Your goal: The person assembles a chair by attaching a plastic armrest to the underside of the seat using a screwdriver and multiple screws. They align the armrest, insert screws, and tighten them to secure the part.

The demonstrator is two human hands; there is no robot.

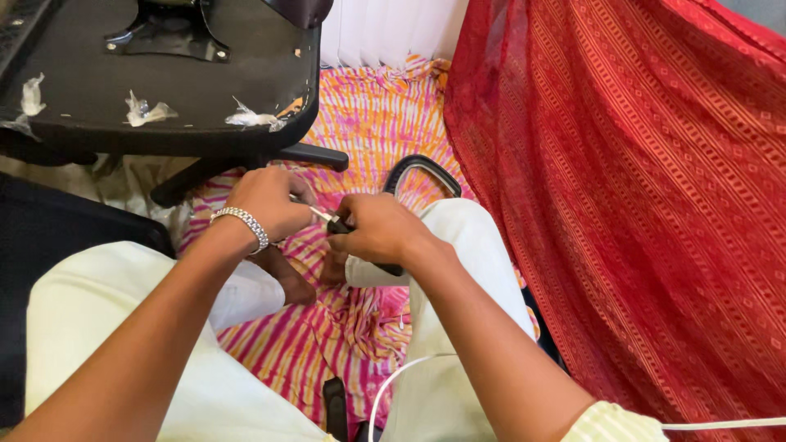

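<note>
Pink, orange and white striped cloth [360, 327] covers the floor between the person's pale trousered knees. At twelve o'clock from the hands lies an overturned black office chair base [164, 90] with scraps of clear torn plastic [143, 110] stuck to it; at three o'clock hangs red patterned woven fabric [639, 205]. Left hand [266, 200], wearing a silver chain bracelet [241, 223], pinches a thin metal tool [321, 214] with fingers curled narrow. Right hand [381, 229] is closed around a small black part [340, 227], touching the tool's tip. Behind it curves a black plastic armrest loop [422, 168]. White cable [393, 385] runs at six o'clock.
</note>
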